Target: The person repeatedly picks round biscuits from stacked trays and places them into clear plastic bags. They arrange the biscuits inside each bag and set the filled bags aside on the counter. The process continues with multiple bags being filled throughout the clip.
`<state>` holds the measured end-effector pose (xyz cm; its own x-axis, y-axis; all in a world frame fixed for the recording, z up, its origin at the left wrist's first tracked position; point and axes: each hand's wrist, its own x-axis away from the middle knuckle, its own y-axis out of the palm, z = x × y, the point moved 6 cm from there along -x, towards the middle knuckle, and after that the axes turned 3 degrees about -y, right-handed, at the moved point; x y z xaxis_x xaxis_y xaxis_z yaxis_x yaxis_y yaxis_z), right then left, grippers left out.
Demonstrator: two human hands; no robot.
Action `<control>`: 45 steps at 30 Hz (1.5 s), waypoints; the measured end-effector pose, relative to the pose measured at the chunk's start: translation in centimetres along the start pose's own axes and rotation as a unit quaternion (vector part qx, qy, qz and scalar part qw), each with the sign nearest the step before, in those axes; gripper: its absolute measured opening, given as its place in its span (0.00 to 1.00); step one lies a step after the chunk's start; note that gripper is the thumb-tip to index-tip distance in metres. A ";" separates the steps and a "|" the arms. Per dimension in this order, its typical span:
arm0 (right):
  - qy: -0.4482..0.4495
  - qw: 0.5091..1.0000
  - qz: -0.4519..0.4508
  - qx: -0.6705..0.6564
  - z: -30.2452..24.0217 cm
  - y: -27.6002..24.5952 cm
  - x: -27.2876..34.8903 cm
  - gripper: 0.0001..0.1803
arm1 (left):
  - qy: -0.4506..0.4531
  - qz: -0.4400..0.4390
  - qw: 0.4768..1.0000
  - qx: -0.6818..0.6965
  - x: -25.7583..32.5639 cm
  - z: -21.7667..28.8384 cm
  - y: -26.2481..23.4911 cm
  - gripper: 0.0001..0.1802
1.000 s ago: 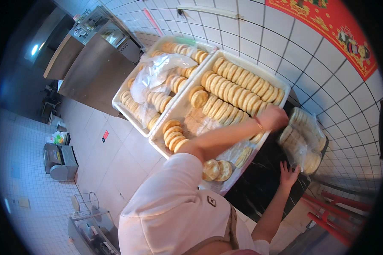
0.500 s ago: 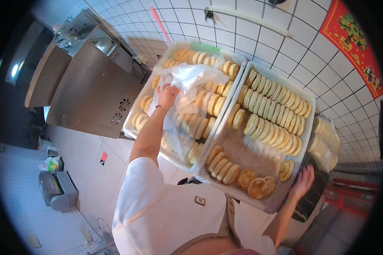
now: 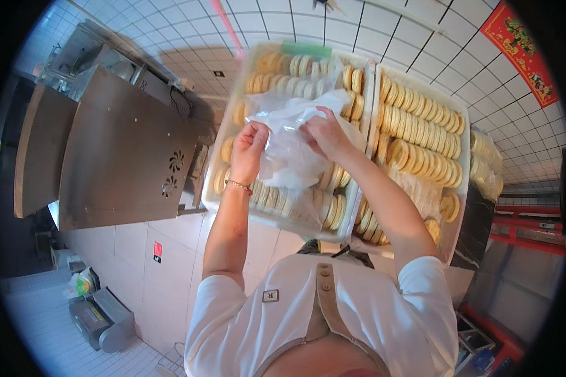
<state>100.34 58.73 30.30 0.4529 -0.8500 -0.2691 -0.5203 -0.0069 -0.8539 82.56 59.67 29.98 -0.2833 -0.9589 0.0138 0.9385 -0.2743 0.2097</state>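
Observation:
My left hand, with a bracelet at its wrist, pinches the near-left edge of a thin clear plastic bag. Opposite it, my right hand grips the same bag on its right side. The bag hangs crumpled between them over the left white tray. Rows of round flat breads stand on edge in that tray, partly hidden beneath the plastic and my hands. Beside it, the right tray holds further rows of round breads, and my right forearm crosses its near-left part.
White tiled wall rises behind the trays, with a pink stick against it. A stainless-steel cabinet stands to the left. Bagged breads lie right of the trays, above a dark marbled surface. A red rack is at far right.
My right hand has come from beside the right tray's near corner across to the bag. My left hand keeps hold of the bag. The view has shifted, placing both trays slightly further right.

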 end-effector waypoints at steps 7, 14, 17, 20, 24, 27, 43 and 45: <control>0.019 0.976 0.104 -0.192 -2.2 -5.8 -2.0 0.17 | 0.231 0.010 0.933 -0.276 -0.9 1.9 0.9 0.39; -0.041 0.975 0.128 0.180 -2.9 -12.2 2.9 0.11 | 0.242 0.047 0.671 -0.699 -5.1 -3.4 1.7 0.07; 0.134 0.975 0.144 0.103 3.1 -15.6 8.1 0.12 | 0.231 0.007 0.685 -0.690 -5.1 -4.0 -2.3 0.14; 0.275 0.854 0.297 -0.327 7.4 -15.6 12.8 0.19 | 0.233 0.002 0.679 -0.696 -4.2 -1.4 -2.8 0.17; 0.127 0.866 0.375 -0.306 3.6 -15.1 13.7 0.24 | 0.004 -0.130 0.959 -0.251 -2.9 4.1 0.6 0.19; 0.049 0.916 0.351 -0.185 -0.1 -14.1 12.8 0.24 | 0.042 -0.242 0.969 -0.032 1.2 5.7 8.2 0.16; 0.174 0.891 0.143 -0.395 -2.9 -10.2 12.4 0.20 | 0.016 -0.012 0.987 0.162 3.5 0.2 16.1 0.05; 0.175 0.839 0.252 -0.450 -2.7 -9.2 12.9 0.14 | 0.012 -0.052 0.977 0.206 3.8 -0.4 17.4 0.06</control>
<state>108.96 46.42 35.89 -0.1473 -0.9661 -0.2122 -0.9888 0.1390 0.0534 97.93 51.25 33.33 -0.3634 -0.9303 -0.0499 0.7442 -0.3221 0.5852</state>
